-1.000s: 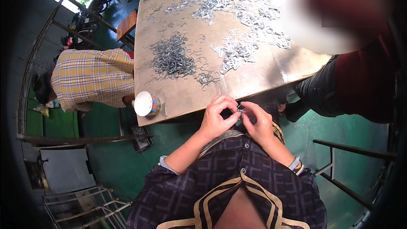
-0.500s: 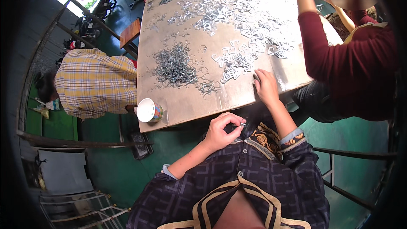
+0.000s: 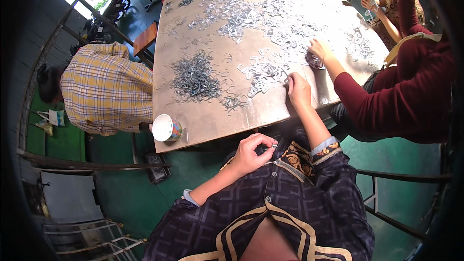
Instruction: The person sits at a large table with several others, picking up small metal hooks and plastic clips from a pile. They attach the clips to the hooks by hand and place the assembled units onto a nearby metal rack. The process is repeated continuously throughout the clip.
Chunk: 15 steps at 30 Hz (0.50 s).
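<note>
My left hand [image 3: 252, 154] is in front of my body, just off the near table edge. Its thumb and forefinger pinch a small metal clip [image 3: 274, 145]. My right hand [image 3: 300, 92] rests at the near-right edge of a pile of flat, pale metal buckle-like pieces [image 3: 265, 73]. The fingers are bent down toward the tabletop, and whatever they may grip is hidden. Left of that pile lies a darker heap of thin, curved wire-like metal rings [image 3: 195, 76], with a smaller cluster [image 3: 234, 101] close by.
A paper cup [image 3: 164, 128] stands at the table's near left corner. More metal pieces [image 3: 241, 19] spread across the far table [image 3: 217, 128]. A co-worker's maroon sleeve [image 3: 372, 92] reaches in from the right. Someone in a plaid shirt [image 3: 106, 89] bends down at left.
The co-worker's maroon-sleeved arm has come down, and its hand is now at the metal pieces. My right hand's fingers have curled at the pile's edge. My left hand keeps its pinch.
</note>
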Each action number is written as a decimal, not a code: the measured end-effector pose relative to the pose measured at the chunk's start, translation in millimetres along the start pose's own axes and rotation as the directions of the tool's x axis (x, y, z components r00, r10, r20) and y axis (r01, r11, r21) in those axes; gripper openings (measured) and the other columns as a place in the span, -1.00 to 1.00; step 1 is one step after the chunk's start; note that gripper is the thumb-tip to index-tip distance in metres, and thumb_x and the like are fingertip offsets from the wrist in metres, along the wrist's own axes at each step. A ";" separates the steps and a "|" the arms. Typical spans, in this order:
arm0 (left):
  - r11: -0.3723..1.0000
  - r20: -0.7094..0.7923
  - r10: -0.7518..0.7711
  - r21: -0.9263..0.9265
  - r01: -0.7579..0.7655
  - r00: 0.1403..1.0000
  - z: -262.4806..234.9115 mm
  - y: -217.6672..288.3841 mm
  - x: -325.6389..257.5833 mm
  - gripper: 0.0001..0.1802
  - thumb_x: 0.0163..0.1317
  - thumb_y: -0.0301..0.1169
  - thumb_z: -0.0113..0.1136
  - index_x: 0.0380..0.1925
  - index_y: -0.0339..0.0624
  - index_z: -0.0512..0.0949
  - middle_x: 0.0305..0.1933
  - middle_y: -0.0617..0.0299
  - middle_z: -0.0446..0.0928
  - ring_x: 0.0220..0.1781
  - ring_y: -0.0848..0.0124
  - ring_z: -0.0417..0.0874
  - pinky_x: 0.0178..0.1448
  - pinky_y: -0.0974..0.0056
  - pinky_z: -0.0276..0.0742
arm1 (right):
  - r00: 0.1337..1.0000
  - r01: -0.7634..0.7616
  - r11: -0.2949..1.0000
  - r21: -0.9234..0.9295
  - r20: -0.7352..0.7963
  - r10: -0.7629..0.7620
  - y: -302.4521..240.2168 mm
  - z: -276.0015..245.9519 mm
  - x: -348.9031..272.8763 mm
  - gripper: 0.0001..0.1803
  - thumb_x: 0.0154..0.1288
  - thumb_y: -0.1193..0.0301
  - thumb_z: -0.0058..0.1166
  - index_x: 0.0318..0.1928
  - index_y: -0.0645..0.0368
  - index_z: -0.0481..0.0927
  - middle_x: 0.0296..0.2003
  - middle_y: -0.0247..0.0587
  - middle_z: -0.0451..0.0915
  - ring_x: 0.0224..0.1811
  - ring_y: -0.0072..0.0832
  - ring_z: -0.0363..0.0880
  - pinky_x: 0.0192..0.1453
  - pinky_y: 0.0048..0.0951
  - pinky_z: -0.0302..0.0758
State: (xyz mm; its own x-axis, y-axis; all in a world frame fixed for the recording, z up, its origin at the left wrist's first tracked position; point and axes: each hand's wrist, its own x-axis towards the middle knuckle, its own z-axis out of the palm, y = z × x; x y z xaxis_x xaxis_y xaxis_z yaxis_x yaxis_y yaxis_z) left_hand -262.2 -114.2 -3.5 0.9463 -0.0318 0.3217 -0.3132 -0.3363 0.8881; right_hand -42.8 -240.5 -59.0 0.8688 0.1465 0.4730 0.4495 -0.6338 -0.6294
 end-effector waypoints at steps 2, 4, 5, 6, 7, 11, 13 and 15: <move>1.000 -0.018 -0.016 -0.003 0.016 1.000 0.3 -0.8 -0.4 -0.87 0.03 -0.65 0.27 -0.45 -0.30 0.51 -0.28 0.06 0.66 -0.18 0.32 0.72 -0.04 0.30 0.58 | 0.992 -0.111 0.962 0.251 0.083 0.093 -2.7 -10.8 -13.3 -0.88 0.34 0.50 0.03 -0.27 0.32 0.57 -0.48 -0.16 0.65 -0.46 -0.30 0.66 -0.32 -0.33 0.56; 1.000 -0.035 -0.026 -0.006 0.026 0.999 1.5 -1.2 0.8 -0.88 0.04 -0.65 0.27 -0.45 -0.31 0.51 -0.29 0.07 0.67 -0.18 0.33 0.72 -0.03 0.31 0.58 | 0.936 -0.325 0.790 0.520 0.297 0.189 -16.6 -31.8 -30.4 -0.87 0.36 0.52 0.02 -0.22 0.33 0.58 -0.51 -0.21 0.65 -0.47 -0.47 0.67 -0.36 -0.46 0.56; 0.999 -0.049 -0.032 -0.002 0.032 0.998 2.0 -1.6 1.1 -0.88 0.04 -0.66 0.27 -0.45 -0.32 0.51 -0.29 0.08 0.67 -0.17 0.34 0.72 -0.03 0.31 0.58 | 0.910 -0.371 0.750 0.548 0.376 0.175 -25.7 -43.2 -39.5 -0.87 0.37 0.52 0.02 -0.19 0.34 0.58 -0.48 -0.26 0.64 -0.45 -0.56 0.64 -0.37 -0.53 0.54; 0.999 -0.063 -0.038 0.002 0.038 0.997 2.5 -2.0 1.6 -0.89 0.05 -0.66 0.26 -0.44 -0.32 0.51 -0.29 0.08 0.67 -0.17 0.35 0.72 -0.03 0.31 0.58 | 0.878 -0.419 0.707 0.570 0.452 0.156 -33.1 -52.3 -49.4 -0.86 0.39 0.52 0.02 -0.16 0.35 0.58 -0.44 -0.31 0.63 -0.42 -0.65 0.62 -0.37 -0.60 0.53; 0.999 -0.061 -0.044 -0.003 0.044 0.997 3.2 -1.1 4.2 -0.89 0.06 -0.65 0.27 -0.44 -0.33 0.51 -0.30 0.09 0.67 -0.17 0.36 0.72 -0.03 0.31 0.58 | 0.875 -0.432 0.667 0.607 0.460 0.149 -35.6 -58.4 -61.1 -0.85 0.38 0.52 0.03 -0.13 0.34 0.59 -0.44 -0.29 0.64 -0.43 -0.61 0.63 -0.35 -0.60 0.54; 0.999 -0.101 -0.032 0.016 0.034 0.994 7.4 -0.2 5.6 -0.88 0.05 -0.62 0.30 -0.43 -0.31 0.54 -0.32 0.11 0.66 -0.21 0.36 0.71 -0.08 0.33 0.57 | 0.885 -0.356 0.742 0.568 0.460 0.072 -63.0 -84.6 -88.6 -0.85 0.33 0.54 0.07 -0.15 0.30 0.65 -0.53 -0.29 0.65 -0.46 -0.70 0.60 -0.37 -0.59 0.52; 0.996 -0.079 -0.032 0.083 0.039 0.996 7.3 -1.4 5.0 -0.88 0.04 -0.60 0.31 -0.43 -0.30 0.54 -0.35 0.12 0.64 -0.27 0.37 0.69 -0.13 0.32 0.56 | 0.905 -0.292 0.786 0.545 0.422 0.043 -74.9 -92.5 -94.7 -0.85 0.28 0.56 0.11 -0.16 0.29 0.66 -0.49 -0.22 0.67 -0.45 -0.65 0.62 -0.34 -0.56 0.54; 0.992 -0.088 -0.014 0.122 0.024 0.996 9.5 -4.2 3.3 -0.87 0.03 -0.57 0.32 -0.43 -0.29 0.55 -0.39 0.14 0.60 -0.35 0.34 0.64 -0.21 0.29 0.53 | 0.927 -0.227 0.812 0.538 0.376 0.010 -80.0 -95.2 -100.7 -0.84 0.24 0.58 0.14 -0.16 0.29 0.65 -0.44 -0.16 0.68 -0.43 -0.58 0.65 -0.32 -0.52 0.56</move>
State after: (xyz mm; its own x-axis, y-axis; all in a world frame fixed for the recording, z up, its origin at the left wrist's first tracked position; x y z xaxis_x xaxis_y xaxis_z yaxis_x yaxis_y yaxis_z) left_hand -256.9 -121.9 -9.3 0.9399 0.0553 0.3369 -0.2778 -0.4495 0.8490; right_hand -185.9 -276.8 2.5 0.8875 0.4150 0.2000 0.2794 -0.1397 -0.9500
